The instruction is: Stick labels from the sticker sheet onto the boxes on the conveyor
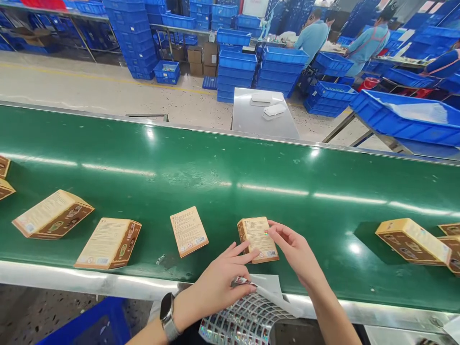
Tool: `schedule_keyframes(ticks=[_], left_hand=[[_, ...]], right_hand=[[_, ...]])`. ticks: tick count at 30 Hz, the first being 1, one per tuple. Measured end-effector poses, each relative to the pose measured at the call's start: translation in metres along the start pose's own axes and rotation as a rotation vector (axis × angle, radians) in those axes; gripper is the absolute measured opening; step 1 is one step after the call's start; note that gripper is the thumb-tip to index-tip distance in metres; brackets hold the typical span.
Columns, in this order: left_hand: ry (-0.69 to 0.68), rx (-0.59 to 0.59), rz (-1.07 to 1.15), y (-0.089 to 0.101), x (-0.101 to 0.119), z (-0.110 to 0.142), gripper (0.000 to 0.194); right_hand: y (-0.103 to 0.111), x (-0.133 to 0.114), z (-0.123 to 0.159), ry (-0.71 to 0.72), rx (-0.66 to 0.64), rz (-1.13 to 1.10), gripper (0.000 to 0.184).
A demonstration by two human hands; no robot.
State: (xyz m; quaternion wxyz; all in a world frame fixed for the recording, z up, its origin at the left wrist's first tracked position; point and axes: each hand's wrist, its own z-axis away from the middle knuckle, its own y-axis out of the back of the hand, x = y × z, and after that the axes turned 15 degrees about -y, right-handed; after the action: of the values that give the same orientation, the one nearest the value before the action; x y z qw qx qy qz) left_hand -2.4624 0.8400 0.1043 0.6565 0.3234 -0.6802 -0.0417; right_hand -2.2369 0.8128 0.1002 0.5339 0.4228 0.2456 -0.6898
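Note:
A small cream and brown carton (258, 239) lies on the green conveyor belt in front of me. The fingertips of my left hand (230, 273) rest on its lower left part, while the thumb and curled fingers of that hand hold a silvery sheet of stickers (247, 316) that droops over the belt's near edge. At the carton's right edge, my right hand (289, 239) has thumb and forefinger pinched at a tiny shiny sticker (266, 232) on the printed face. Another carton (189, 231) lies flat just to the left.
More cartons (108, 243) sit along the belt to the left, and others (413, 241) lie to the right. A metal rail (89, 279) edges the belt. Beyond it are a steel table (258, 110), stacked blue crates (237, 72) and people at work (312, 36).

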Motion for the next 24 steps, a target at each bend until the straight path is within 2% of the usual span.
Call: schedule_keyframes(ticks=[5, 9, 11, 13, 15, 17, 18, 20, 21, 22, 24], left_hand=[[-0.010, 0.031, 0.022, -0.008, 0.003, -0.013, 0.017], [-0.029, 0.042, 0.041, -0.009, 0.005, -0.017, 0.014], [-0.038, 0.038, 0.043, -0.010, 0.005, -0.020, 0.014], [-0.055, 0.029, 0.045, -0.012, 0.005, -0.022, 0.014], [-0.085, 0.022, 0.058, -0.013, 0.008, -0.023, 0.010], [-0.053, 0.040, 0.088, -0.013, 0.015, -0.022, 0.009], [0.009, 0.062, 0.106, -0.011, 0.019, -0.019, 0.013], [0.189, 0.144, 0.150, -0.006, 0.028, -0.014, 0.020], [0.272, 0.195, 0.178, -0.002, 0.032, -0.010, 0.022], [0.331, 0.244, 0.207, 0.002, 0.035, -0.007, 0.023], [0.374, 0.327, 0.269, 0.011, 0.040, -0.001, 0.022]], right_hand=[[0.005, 0.013, 0.003, 0.021, 0.099, 0.019, 0.047], [-0.002, 0.019, 0.007, 0.124, 0.321, 0.167, 0.041], [-0.004, 0.020, 0.005, 0.145, 0.407, 0.162, 0.042], [0.000, 0.021, -0.002, 0.102, 0.402, 0.099, 0.055], [0.009, 0.020, -0.010, 0.038, 0.345, 0.056, 0.065], [0.019, 0.015, -0.009, -0.008, 0.304, 0.055, 0.062], [0.023, 0.011, -0.003, -0.001, 0.319, 0.099, 0.059], [0.026, 0.000, 0.018, 0.102, 0.385, 0.279, 0.049], [0.025, -0.006, 0.031, 0.210, 0.401, 0.403, 0.043], [0.021, -0.012, 0.046, 0.344, 0.367, 0.510, 0.035], [0.010, -0.022, 0.070, 0.613, 0.169, 0.646, 0.020]])
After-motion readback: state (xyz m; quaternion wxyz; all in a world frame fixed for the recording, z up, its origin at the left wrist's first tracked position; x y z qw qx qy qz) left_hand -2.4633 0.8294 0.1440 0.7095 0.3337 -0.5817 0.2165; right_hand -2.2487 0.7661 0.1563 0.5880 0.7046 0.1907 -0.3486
